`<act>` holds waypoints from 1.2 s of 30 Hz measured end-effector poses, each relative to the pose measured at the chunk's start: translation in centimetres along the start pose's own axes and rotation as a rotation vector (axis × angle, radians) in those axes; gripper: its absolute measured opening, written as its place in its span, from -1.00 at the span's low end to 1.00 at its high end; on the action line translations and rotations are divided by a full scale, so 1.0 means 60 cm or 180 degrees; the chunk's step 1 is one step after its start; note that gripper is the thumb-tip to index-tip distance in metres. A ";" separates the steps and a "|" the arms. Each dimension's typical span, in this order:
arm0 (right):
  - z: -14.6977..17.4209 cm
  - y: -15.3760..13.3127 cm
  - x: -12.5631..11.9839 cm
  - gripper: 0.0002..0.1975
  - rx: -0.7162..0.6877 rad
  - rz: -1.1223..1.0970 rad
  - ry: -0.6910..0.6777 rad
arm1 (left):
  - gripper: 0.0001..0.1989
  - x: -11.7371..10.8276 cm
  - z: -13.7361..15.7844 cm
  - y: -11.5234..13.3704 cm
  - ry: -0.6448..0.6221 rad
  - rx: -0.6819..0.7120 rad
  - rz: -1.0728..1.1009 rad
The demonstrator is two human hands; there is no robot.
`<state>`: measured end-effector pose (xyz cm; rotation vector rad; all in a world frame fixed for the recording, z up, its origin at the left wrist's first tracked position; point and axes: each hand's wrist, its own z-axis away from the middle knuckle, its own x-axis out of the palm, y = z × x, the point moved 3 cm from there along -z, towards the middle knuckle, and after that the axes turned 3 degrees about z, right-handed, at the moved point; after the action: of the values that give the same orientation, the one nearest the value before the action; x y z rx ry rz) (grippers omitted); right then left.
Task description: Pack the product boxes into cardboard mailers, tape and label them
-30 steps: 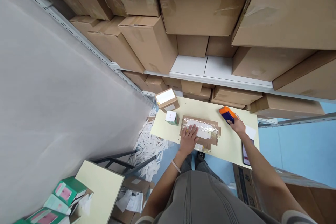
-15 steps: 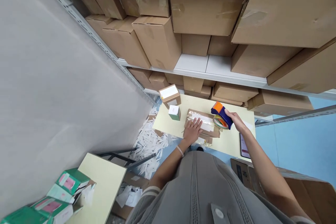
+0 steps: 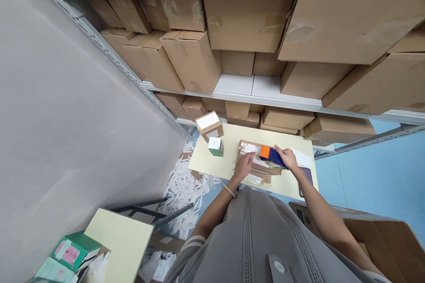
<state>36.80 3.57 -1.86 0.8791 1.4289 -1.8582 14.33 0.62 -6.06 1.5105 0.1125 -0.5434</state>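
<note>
A flat cardboard box [image 3: 247, 146] with a white label and clear tape lies on the pale yellow table [image 3: 212, 164]. My left hand [image 3: 244, 166] rests on its left part, fingers drawn in and the index finger pointing across the label; whether anything is pinched there is hidden. In my right hand [image 3: 288, 158] is a blue and orange tape dispenser [image 3: 274, 154], held low over the right part of this box. A second taped cardboard piece [image 3: 259, 179] shows along the near edge.
A small carton with a white label [image 3: 212, 131] and a green and white box [image 3: 216, 148] stand at the left. A phone [image 3: 305, 177] lies at the right. Shelves of cardboard boxes [image 3: 249, 17] rise behind. Paper strips [image 3: 181, 190] cover the floor.
My right hand has brought the tape dispenser left and down onto the box, tilting it flatter. My left hand has gone from lying flat to drawn-in fingers. The view has shifted slightly.
</note>
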 end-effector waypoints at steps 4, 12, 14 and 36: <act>0.000 -0.003 0.001 -0.19 -0.0067 0.0064 -0.0018 | -0.55 0.001 -0.022 0.018 -0.0260 -0.0863 0.1978; -0.004 -0.007 0.001 -0.20 -0.0192 0.0151 -0.0149 | -0.83 0.002 -0.031 0.032 -0.0425 -0.1242 0.2979; -0.003 -0.007 0.001 -0.20 -0.0228 0.0152 -0.0135 | -0.87 0.007 -0.032 0.025 -0.0506 -0.1411 0.3030; -0.006 -0.021 0.004 -0.23 -0.0469 0.0463 -0.0219 | -0.83 -0.079 -0.102 0.029 -0.0126 -0.1097 0.0937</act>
<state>35.72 4.14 -1.41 0.8161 1.4015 -1.6381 12.49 7.75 -3.07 1.1532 -0.0461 -0.2983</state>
